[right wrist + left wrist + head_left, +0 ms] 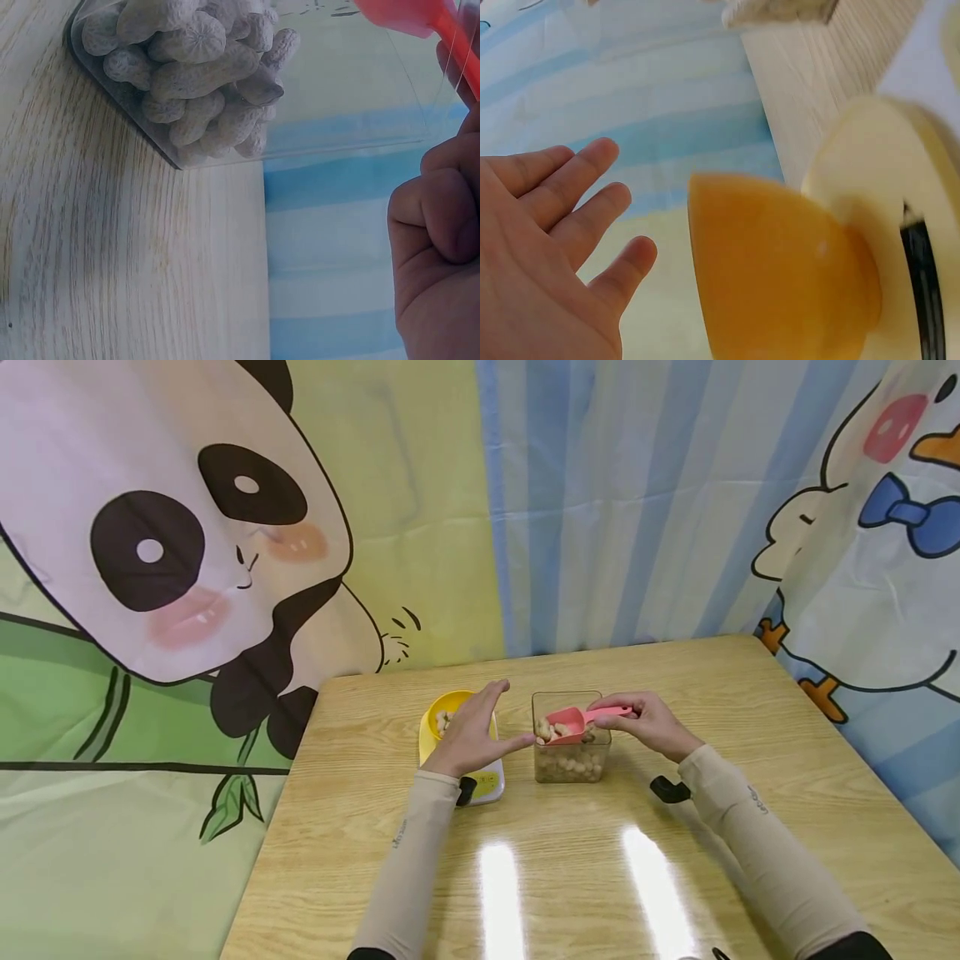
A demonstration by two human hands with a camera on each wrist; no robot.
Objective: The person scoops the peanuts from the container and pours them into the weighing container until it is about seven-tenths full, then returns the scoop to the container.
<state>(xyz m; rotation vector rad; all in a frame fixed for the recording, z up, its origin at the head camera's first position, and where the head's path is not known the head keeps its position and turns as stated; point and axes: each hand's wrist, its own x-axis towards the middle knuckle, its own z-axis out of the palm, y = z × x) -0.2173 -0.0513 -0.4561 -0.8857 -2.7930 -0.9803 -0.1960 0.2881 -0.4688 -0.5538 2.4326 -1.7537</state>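
My right hand (654,724) grips the handle of a pink scoop (576,720), which sits at the top of a clear square container (567,774) with peanuts in its bowl. More unshelled peanuts (202,75) fill the lower part of the container. In the right wrist view the scoop's handle runs into the curled fingers (442,210). My left hand (474,733) is spread, its thumb tip right by the container's left rim and its palm over a digital scale (490,783). A yellow bowl (772,262) with some peanuts stands on the scale, beside the left fingers (600,217).
The wooden table (360,827) ends at a cartoon-printed curtain (420,568) at the back. A black strap end (669,790) hangs below my right wrist. Bright light reflections lie on the table in front of the container.
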